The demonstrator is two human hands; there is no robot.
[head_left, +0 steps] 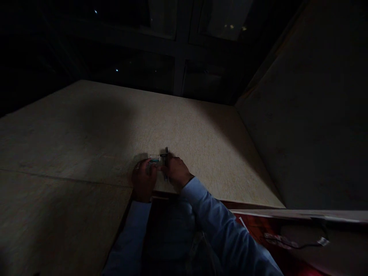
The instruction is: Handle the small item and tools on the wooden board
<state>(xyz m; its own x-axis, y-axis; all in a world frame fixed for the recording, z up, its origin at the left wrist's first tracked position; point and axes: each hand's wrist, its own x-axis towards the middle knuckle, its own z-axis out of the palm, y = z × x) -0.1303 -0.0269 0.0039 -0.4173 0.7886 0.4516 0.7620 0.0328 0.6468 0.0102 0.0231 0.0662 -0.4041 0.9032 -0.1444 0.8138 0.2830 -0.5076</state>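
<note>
My left hand (143, 179) is closed around a small clear piece with a teal strip (154, 159), low over the pale tabletop. Just to its right, my right hand (178, 171) grips a narrow dark piece (166, 151) that stands roughly upright in view, with a short bar jutting left toward the clear piece. A small gap shows between the two pieces near their tops. Dim light and my fingers hide their lower parts, so I cannot tell their exact kind.
The pale, patterned tabletop (184, 130) has a seam running at left and its near edge close to my body. A dark wall panel (310, 115) rises on the right. Below right, a dark cable (304, 246) lies by a red surface (258, 226). Dark window frames (179, 57) stand behind.
</note>
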